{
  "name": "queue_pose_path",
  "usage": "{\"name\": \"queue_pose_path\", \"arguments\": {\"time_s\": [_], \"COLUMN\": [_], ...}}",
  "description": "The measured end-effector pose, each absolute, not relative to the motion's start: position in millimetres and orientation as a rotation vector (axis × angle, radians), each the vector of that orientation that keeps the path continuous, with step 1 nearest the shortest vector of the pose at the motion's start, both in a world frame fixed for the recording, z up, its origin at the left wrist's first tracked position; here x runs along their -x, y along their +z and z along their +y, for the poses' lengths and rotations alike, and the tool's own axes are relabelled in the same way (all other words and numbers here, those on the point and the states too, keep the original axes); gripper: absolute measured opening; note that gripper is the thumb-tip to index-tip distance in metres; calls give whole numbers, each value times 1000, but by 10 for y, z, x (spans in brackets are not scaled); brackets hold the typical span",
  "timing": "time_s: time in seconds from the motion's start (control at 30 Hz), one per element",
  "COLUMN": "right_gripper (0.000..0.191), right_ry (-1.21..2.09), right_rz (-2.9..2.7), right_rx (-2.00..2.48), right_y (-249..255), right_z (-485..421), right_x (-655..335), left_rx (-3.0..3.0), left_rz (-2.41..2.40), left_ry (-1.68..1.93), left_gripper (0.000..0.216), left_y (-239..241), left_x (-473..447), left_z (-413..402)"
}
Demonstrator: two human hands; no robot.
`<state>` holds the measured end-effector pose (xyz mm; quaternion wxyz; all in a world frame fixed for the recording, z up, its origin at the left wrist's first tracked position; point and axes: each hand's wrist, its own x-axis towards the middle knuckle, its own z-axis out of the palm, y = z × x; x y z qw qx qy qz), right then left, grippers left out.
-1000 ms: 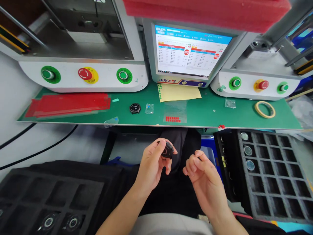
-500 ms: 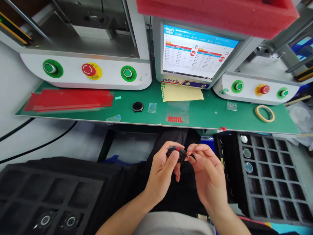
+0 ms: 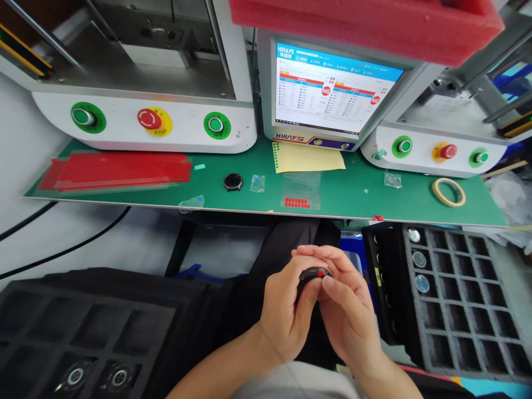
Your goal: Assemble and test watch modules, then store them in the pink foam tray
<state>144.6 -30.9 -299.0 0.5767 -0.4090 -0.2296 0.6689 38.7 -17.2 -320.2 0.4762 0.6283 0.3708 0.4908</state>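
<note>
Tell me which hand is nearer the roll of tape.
Right. The right hand is below and to the left of the roll of tape in the view; the left hand is farther left, beside the right.

Smooth dark casing (image 3: 308, 274), glossy-faced watch (image 3: 233, 181), matt black foam tray (image 3: 164, 324), dull red foam (image 3: 366, 30), smooth green benchtop (image 3: 347, 200)
</note>
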Motion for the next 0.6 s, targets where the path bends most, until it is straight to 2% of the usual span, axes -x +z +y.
{"name": "queue_pose_path", "arguments": {"time_s": [0.23, 0.6], "right_gripper": [23, 13], "right_ry": [1630, 1426], "right_rz": [-428, -315], "right_rx": [789, 815], "right_y": [-2977, -2967], "right_z": [-358, -440], "right_x": [-1424, -1231], "left_rx": [-1835, -2056], "left_rz": [847, 900], "left_ry": [1284, 1308], "left_gripper": [23, 23], "left_y": [-3199, -3117], "left_x": [-367, -364], "left_z": [-174, -148]}}
